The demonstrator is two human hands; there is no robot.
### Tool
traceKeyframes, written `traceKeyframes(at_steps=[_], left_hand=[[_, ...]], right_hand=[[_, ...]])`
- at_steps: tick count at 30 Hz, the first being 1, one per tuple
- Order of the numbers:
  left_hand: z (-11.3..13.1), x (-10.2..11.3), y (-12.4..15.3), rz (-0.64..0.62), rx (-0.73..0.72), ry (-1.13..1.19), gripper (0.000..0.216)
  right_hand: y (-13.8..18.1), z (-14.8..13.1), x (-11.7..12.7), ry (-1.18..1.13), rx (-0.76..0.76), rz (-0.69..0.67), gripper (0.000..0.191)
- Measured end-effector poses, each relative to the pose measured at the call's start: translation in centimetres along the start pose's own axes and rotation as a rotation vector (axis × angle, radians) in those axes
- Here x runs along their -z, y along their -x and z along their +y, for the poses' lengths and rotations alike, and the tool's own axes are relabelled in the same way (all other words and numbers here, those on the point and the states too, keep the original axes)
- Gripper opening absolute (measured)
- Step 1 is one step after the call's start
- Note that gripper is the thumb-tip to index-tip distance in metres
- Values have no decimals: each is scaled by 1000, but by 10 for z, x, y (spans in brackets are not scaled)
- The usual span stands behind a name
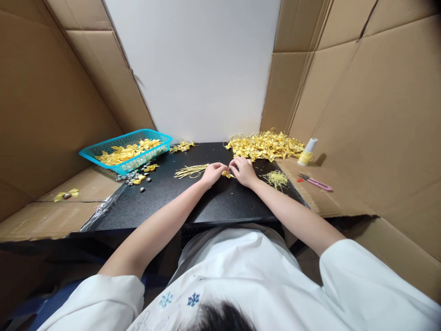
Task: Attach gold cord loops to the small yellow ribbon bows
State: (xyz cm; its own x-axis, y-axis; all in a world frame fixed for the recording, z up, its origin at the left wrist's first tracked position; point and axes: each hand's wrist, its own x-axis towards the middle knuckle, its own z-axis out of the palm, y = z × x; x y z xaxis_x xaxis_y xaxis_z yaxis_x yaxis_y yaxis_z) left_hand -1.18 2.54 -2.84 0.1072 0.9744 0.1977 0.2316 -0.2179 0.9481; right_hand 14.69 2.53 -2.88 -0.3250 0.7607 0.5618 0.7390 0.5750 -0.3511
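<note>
Close together over the black table [158, 202], my left hand [214, 174] and my right hand [242, 171] both pinch at a small yellow ribbon bow [226, 174]. Its details are too small to make out, and fingers hide part of it. Just left of my left hand lies a bundle of yellow cords [189, 171]. Beyond my right hand is a large pile of yellow ribbon bows [268, 145]. A small heap of short yellow cord clippings [276, 179] sits to the right of my right hand.
A turquoise basket [126, 166] of yellow bows stands at the left, with several silver bells [132, 177] in front. On cardboard at the right are a white cone spool [306, 154] and a pink cutter [319, 184]. Cardboard walls [375, 115] enclose both sides.
</note>
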Motion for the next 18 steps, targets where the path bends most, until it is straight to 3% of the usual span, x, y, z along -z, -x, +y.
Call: traceKeyframes(at_steps=[18], left_hand=[[-6,3,-4,-114,-102,-212,21]], right_hand=[[0,-2,1,-18,-3,-3,14]])
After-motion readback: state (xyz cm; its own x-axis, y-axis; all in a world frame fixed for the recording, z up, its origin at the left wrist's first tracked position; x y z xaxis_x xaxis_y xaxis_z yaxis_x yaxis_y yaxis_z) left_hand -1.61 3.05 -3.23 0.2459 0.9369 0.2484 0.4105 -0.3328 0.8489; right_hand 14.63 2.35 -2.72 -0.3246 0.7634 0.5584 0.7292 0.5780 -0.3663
